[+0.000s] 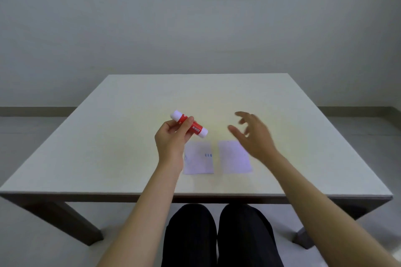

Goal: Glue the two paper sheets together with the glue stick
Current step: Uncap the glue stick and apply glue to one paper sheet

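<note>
My left hand [171, 143] grips a red and white glue stick [195, 129] above the table, held slanted with its cap on. Two small white paper sheets lie side by side near the table's front edge: the left sheet [200, 158] bears small blue marks and is partly covered by my left wrist, while the right sheet [233, 157] looks blank. My right hand [255, 134] hovers over the right sheet's far corner with fingers spread and nothing in it; it is blurred.
The white table [130, 115] stands against a plain wall, its front edge just past my knees. My dark-trousered legs [217, 236] show below the table edge.
</note>
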Action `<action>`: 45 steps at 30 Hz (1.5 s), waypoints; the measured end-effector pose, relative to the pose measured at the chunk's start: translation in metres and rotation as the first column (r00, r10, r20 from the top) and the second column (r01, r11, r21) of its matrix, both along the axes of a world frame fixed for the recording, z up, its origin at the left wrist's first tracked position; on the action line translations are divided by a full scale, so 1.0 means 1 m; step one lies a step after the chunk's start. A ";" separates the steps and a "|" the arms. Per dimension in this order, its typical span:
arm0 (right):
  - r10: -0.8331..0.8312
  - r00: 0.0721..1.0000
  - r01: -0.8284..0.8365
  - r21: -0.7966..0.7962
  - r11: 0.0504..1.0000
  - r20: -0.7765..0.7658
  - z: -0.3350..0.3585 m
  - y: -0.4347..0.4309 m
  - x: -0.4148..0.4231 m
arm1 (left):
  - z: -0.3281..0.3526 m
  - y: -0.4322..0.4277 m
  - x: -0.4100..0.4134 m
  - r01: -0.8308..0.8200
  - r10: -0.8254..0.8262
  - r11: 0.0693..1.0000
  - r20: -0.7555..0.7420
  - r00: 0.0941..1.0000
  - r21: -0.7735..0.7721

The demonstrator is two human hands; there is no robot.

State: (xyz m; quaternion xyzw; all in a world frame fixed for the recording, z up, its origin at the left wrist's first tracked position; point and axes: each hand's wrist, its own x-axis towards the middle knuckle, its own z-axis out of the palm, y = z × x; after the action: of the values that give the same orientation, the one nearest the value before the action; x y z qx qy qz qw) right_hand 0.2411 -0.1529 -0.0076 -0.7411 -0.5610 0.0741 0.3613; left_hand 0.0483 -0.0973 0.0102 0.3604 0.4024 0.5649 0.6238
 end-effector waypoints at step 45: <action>-0.024 0.260 -0.140 -0.063 0.988 -0.965 0.023 -0.007 -0.060 | 0.009 -0.017 0.026 0.115 -0.124 0.989 0.101 0.987 0.089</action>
State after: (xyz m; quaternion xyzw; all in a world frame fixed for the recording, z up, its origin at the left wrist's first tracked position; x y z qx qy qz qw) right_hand 0.1815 -0.1601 0.0159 -0.5451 -0.2466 0.5598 0.5733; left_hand 0.0740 -0.1142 0.0192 0.3791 0.3224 0.5609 0.6616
